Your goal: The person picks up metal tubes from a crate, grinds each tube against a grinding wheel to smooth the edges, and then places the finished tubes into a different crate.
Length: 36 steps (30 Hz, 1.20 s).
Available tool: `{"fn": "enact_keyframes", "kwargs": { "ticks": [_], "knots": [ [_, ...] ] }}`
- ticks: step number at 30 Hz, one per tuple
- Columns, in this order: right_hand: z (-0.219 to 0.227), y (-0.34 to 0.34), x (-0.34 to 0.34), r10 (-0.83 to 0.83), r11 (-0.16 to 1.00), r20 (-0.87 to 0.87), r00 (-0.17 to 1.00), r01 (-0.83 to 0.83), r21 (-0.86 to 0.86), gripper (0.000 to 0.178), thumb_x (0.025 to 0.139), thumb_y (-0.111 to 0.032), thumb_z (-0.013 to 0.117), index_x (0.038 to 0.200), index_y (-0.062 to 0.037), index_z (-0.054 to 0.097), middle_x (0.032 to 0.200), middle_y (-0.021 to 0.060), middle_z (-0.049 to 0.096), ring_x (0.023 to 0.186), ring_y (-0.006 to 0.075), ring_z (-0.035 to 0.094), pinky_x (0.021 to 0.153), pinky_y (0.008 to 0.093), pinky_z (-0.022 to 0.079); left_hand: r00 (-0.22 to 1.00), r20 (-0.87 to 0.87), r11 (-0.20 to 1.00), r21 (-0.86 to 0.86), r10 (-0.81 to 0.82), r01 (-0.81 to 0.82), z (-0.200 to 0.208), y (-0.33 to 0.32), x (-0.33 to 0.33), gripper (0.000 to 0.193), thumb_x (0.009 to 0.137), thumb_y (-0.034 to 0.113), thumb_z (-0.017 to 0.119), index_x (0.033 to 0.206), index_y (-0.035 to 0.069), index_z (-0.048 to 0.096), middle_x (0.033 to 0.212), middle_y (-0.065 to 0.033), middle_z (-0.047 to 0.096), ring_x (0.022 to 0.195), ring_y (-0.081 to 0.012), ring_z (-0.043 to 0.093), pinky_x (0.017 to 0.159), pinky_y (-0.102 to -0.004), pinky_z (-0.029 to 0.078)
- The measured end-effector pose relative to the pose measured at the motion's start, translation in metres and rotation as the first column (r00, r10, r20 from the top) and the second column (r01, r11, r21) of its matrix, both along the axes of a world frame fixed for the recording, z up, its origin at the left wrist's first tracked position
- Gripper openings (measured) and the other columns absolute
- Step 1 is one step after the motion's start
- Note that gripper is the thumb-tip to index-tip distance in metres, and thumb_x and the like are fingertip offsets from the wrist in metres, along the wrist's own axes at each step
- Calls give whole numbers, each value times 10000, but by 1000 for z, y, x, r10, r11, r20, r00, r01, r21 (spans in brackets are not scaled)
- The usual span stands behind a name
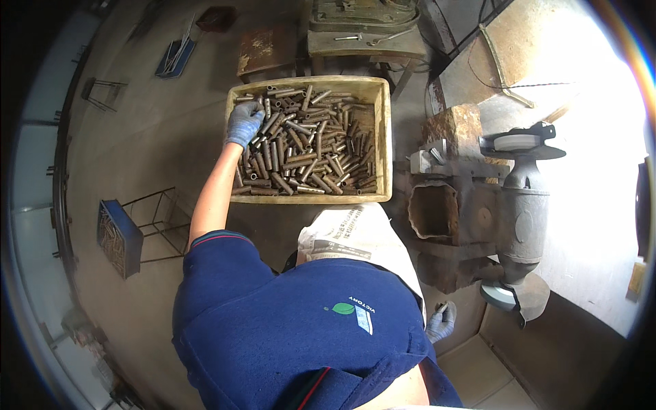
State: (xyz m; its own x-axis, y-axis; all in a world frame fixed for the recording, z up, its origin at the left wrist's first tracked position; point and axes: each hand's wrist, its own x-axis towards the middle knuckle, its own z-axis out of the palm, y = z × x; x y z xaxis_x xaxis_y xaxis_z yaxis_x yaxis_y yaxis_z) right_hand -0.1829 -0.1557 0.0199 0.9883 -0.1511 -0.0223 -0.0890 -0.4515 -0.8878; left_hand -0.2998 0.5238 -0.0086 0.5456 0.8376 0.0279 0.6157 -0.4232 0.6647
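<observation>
A pale yellow plastic crate (309, 199) in front of me holds a heap of short brown and grey metal tubes (301, 147); several have holes along their sides. My left hand (244, 124), in a blue-grey knitted glove, reaches over the crate's left side onto the tubes. Its fingers curl downward and look closed; what they grip, if anything, is hidden. Low at my right side, partly behind my body, is my gloved right hand (441, 324). It is closed around a short metal piece that looks like one of the tubes, with only an end showing.
A bench grinder (525, 212) with two wheels stands at the right, beside a rusty metal box with an opening (434, 210). Behind the crate is a table (362, 45) with wrenches. A blue bin of tubes (121, 238) sits on a metal stand at the left.
</observation>
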Motion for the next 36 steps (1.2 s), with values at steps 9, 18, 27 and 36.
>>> {"fn": "enact_keyframes", "kwargs": {
  "ticks": [9, 18, 27, 36],
  "knots": [
    [19, 22, 10, 45, 998, -45, 998, -47, -35, 208, 859, -59, 586, 1027, 64, 600, 963, 123, 631, 830, 168, 591, 748, 274, 506, 777, -629, 968, 200, 7, 153, 31, -64, 10, 242, 778, 235, 622, 962, 78, 610, 974, -163, 619, 927, -297, 602, 794, -428, 470],
    [-26, -12, 3, 18, 1000, -34, 999, -18, -8, 178, 831, -13, 608, 1000, 43, 621, 968, 109, 632, 802, 159, 603, 717, 269, 532, 704, -709, 985, 145, 40, 90, 41, -53, 26, 257, 717, 209, 614, 910, 49, 669, 930, -201, 642, 902, -350, 621, 779, -418, 500],
    [11, -6, -10, 65, 998, 204, 977, -62, -21, 164, 802, 66, 585, 961, 69, 626, 994, 152, 617, 870, 201, 599, 739, 300, 541, 888, 452, 908, -401, 83, 119, 88, -83, 69, 108, 833, 72, 594, 792, 1, 665, 643, -32, 633, 447, -80, 512, 429, -214, 398],
    [117, 99, 51, 388, 920, 477, 789, -366, -142, 368, 676, -8, 684, 1032, 39, 606, 1148, 208, 555, 939, 275, 622, 770, 312, 539, 663, 630, 20, -719, -406, 695, 119, -328, 210, 243, 830, 175, 611, 959, -31, 608, 715, -103, 647, 475, -86, 550, 429, -175, 433]
  ]
}}
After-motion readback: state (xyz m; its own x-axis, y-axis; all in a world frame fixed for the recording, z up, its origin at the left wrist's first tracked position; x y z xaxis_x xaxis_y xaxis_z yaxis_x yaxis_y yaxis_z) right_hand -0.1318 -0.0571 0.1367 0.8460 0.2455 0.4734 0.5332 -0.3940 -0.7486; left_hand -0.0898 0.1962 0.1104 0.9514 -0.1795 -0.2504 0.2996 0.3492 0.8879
